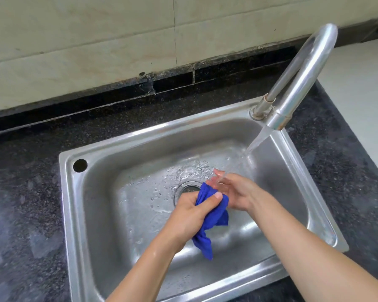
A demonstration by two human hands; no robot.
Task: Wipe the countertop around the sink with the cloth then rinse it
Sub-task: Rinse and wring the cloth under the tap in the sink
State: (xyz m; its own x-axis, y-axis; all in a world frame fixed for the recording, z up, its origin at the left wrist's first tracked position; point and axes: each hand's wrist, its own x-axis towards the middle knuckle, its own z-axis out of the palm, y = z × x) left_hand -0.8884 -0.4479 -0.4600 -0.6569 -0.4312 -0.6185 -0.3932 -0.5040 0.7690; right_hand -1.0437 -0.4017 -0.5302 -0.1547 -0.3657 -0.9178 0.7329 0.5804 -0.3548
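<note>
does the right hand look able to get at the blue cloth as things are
Likely yes. The right hand is open under the water stream, right beside the blue cloth that the left hand grips over the sink. Nothing lies between them.

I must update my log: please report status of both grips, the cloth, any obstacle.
Left grip holds bunched blue fabric cloth over steel sink. Right grip open, fingers under water stream from curved metal faucet. No obstacle seen.
</note>
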